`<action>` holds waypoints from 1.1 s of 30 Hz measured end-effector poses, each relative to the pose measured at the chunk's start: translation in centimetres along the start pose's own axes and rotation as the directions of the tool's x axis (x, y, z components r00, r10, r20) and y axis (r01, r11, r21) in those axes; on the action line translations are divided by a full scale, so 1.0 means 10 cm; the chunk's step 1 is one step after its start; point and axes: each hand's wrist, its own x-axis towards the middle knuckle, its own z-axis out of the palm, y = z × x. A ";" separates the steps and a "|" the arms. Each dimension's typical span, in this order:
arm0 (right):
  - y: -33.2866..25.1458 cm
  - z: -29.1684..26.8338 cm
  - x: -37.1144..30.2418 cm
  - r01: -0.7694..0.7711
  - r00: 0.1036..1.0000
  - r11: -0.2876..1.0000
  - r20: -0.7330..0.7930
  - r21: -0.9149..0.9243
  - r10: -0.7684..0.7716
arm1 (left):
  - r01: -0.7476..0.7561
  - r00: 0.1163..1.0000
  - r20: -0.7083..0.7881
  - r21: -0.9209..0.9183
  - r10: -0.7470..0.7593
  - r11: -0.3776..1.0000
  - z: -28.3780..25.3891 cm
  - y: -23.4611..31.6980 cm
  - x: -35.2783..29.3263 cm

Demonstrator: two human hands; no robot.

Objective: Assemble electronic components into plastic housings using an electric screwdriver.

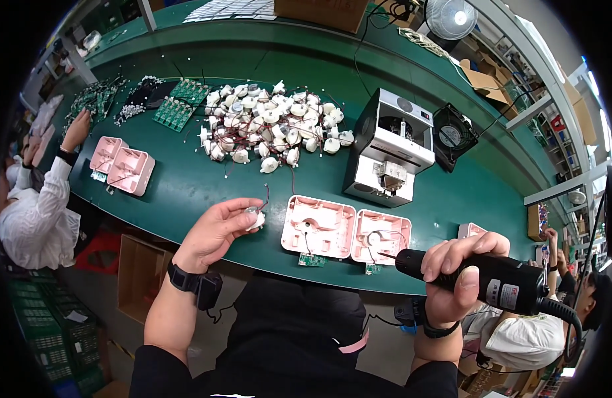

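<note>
The left hand (216, 232) has its thumb and fingers clamped on a small white motor (256, 219), just left of the open pink shells (351, 233) on the surface (180, 211). The right hand (462, 273) wraps its fingers round a black power screwdriver (486, 284), bit pointing left. Handling well probably means pinching the motor lightly, leading its wire (267, 194) clear of the rims, and standing the bit square before pressing.

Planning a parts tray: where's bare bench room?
Bare bench lies between the leftmost pink case and the left hand, and between the black fan and the rightmost pink case. Crowded: the heap of white wired parts and green boards left of it.
</note>
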 end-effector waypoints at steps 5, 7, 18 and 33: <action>0.02 -0.01 -0.02 -0.007 1.000 1.000 0.022 0.009 0.007 | 0.008 0.998 -0.055 0.013 -0.008 1.000 0.09 -0.01 -0.14; 0.02 -0.01 -0.02 -0.005 0.999 1.000 0.039 0.005 0.004 | -0.007 1.000 -0.014 -0.014 0.007 1.000 0.04 -0.03 -0.21; 0.00 0.05 -0.05 0.001 0.998 1.000 0.057 0.014 -0.001 | 0.014 0.997 0.074 -0.075 -0.008 0.997 0.13 0.07 -0.29; -0.05 0.06 -0.10 0.009 0.998 1.000 0.055 0.012 -0.010 | -0.388 0.907 0.230 0.780 0.352 0.491 0.69 0.22 -0.08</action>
